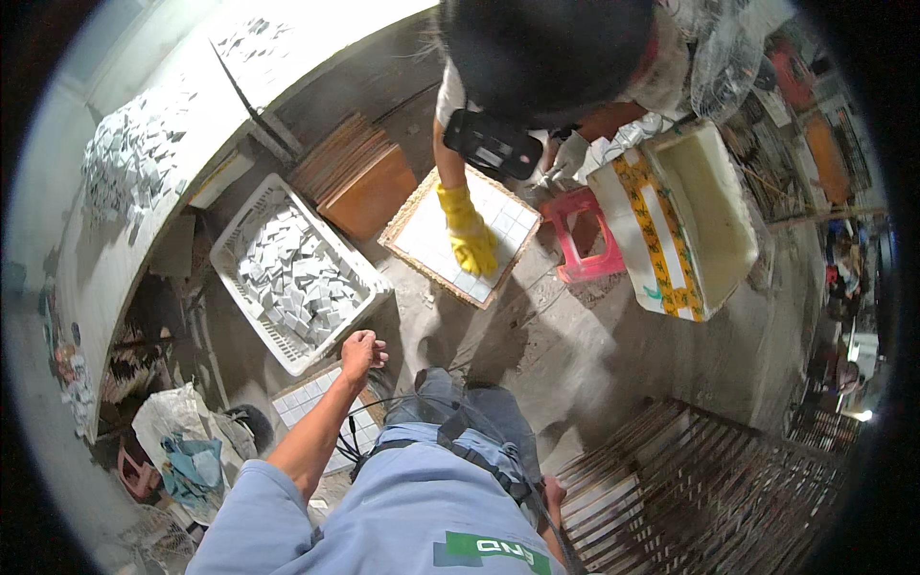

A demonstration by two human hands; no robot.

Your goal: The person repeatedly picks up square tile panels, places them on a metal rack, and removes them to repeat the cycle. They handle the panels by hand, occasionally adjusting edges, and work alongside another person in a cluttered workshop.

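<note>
My left hand point(361, 356) hangs beside the near corner of a white plastic basket point(373, 287), its fingers curled in and nothing showing between them. Small pale tiles point(297, 278) fill the basket in a loose heap. At my right hip, my right hand point(553, 493) is only partly visible, with its fingers hidden. Opposite me, another person's yellow-gloved hand point(468, 235) presses on a board point(431, 216) with white square tiles laid in a grid. Another tiled board point(311, 398) lies below my left hand, partly covered by my arm.
Brown boards point(369, 192) are stacked behind the basket. A pink stool point(583, 240) and a taped foam box point(671, 225) stand to the right. More tiles point(134, 158) lie on the long pale table point(206, 120) at left. A slatted rack point(690, 489) sits at lower right.
</note>
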